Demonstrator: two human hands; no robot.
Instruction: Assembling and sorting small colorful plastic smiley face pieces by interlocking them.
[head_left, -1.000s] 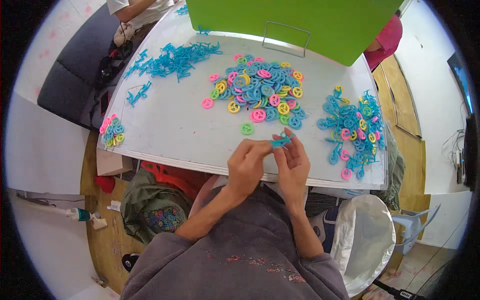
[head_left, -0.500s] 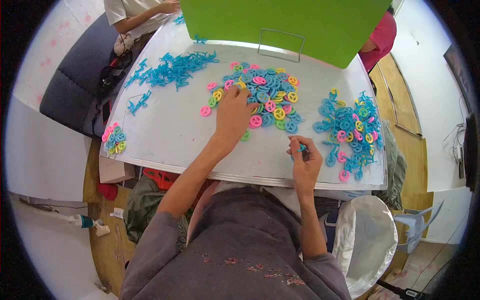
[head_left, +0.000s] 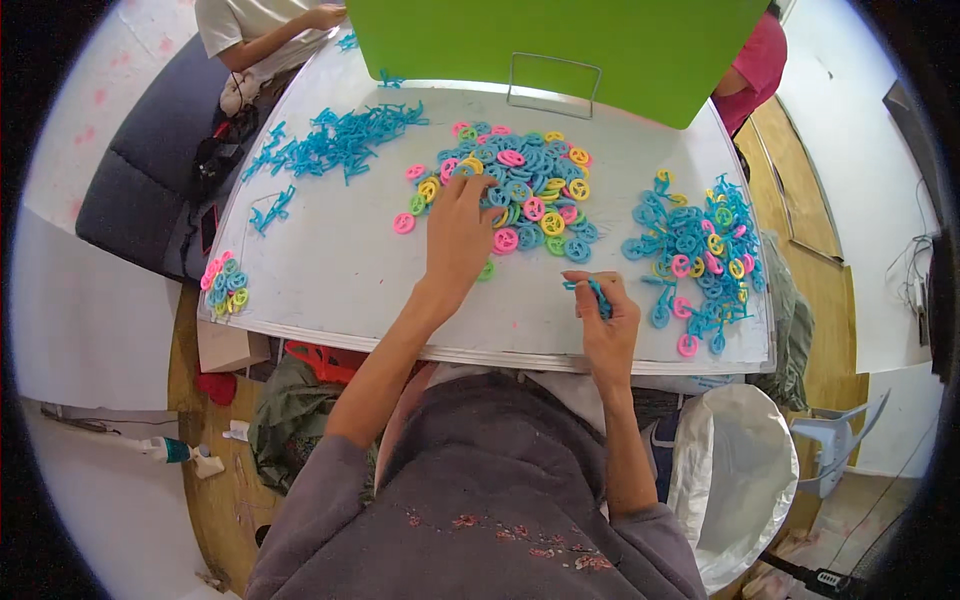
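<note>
My left hand [head_left: 456,232] reaches over the left side of a pile of small plastic wheels [head_left: 540,160] in blue, pink, yellow and green. Its fingertips touch the wheels beside a yellow one [head_left: 470,165], and the thumb stands apart from the fingers. Near the table's front edge, my right hand [head_left: 610,318] pinches a small blue plastic frame piece [head_left: 601,297] between thumb and fingers; part of it is hidden in the grip. To its right lies a heap of blue frame pieces with coloured wheels on them [head_left: 690,240].
Loose blue frame pieces [head_left: 345,138] lie at the table's far left. A small cluster of wheels [head_left: 226,283] sits by the left edge. A green board [head_left: 560,50] with a wire stand [head_left: 553,85] rises at the back. Two other people are beyond it. A white sack [head_left: 735,480] stands below right.
The blue piece in my right hand has turned, and more of it shows. My left hand stays at the same spot on the wheels. The whole view has shifted slightly.
</note>
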